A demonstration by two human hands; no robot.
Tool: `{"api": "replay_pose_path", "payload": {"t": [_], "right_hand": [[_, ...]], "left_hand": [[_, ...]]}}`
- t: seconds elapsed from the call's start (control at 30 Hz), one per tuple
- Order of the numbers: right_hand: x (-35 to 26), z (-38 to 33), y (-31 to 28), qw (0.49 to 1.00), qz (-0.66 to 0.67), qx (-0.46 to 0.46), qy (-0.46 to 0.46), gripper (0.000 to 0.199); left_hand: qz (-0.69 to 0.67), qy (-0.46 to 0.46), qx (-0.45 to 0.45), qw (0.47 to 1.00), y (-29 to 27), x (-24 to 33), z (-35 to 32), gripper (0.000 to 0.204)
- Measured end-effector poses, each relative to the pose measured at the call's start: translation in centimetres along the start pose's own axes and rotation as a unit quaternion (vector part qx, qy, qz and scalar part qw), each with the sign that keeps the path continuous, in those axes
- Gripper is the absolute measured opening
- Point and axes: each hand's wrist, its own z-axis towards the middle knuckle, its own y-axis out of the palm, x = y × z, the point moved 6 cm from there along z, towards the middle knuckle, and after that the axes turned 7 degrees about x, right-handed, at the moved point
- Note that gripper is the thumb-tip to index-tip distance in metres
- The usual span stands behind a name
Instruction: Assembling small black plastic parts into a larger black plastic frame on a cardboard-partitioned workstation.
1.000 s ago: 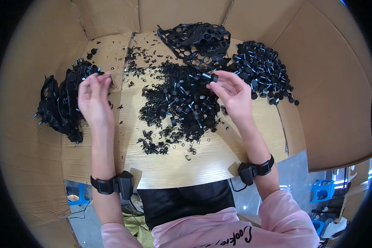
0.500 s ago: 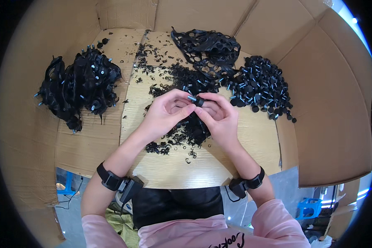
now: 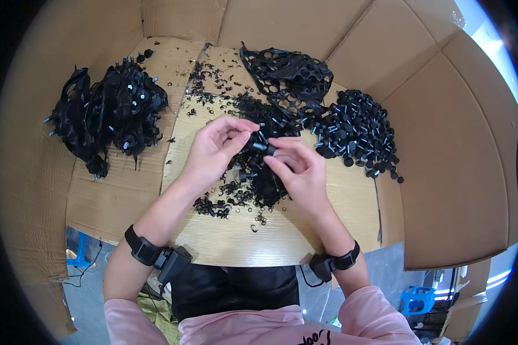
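Over the middle of the table, my right hand (image 3: 301,169) pinches a black rubber-headed bolt (image 3: 262,148) between thumb and fingers. Just left of it, my left hand (image 3: 213,150) has thumb and forefinger pressed together; whatever they hold, if anything, is too small to make out. Both hands hover above a dark pile of rubber rings and scraps (image 3: 263,187), with a few more rubber-headed bolts lying in it. To the right lies a large heap of rubber-headed bolts (image 3: 360,135), their metal shanks pointing every way.
At the left sits a crumpled black rubber mass (image 3: 118,112) with bolts stuck in it. Toward the back lies a black rubber sheet full of round holes (image 3: 293,72). Cardboard walls (image 3: 449,144) enclose the table's sides and back. A blue stool (image 3: 418,300) stands on the floor.
My hands have drawn apart. The bolt, held between both hands before, is now in my right hand, a little lower and to the left. The whole view has shifted slightly.
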Motion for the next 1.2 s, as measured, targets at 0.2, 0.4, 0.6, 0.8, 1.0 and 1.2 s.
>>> {"api": "replay_pose_path", "payload": {"t": [0.2,0.4,0.6,0.8,1.0,1.2], "right_hand": [[-0.2,0.2,-1.4,0.993,0.072,0.087,0.026,0.030],[0.1,-0.8,0.7,0.978,0.126,-0.076,0.145,0.029],[-0.5,0.1,-0.5,0.989,-0.094,0.050,-0.102,0.027],[-1.5,-0.5,-0.6,0.982,-0.072,0.105,-0.140,0.026],[-0.3,-0.8,0.2,0.991,0.126,0.036,0.027,0.028],[1.4,-0.4,0.1,0.972,0.176,-0.006,0.158,0.028]], "left_hand": [[-0.008,-0.012,-0.062,0.998,0.4,0.5,-0.6,0.007],[-0.090,-0.051,0.053,0.993,-1.8,-0.3,0.5,0.008],[-0.065,-0.063,-0.017,0.996,-0.2,0.1,-0.5,0.010],[0.013,-0.084,-0.080,0.993,1.5,-1.0,-1.4,0.010],[0.195,0.027,-0.060,0.979,1.5,0.0,-1.4,0.011],[0.304,0.159,-0.055,0.938,1.5,2.3,-1.1,0.005]]}}
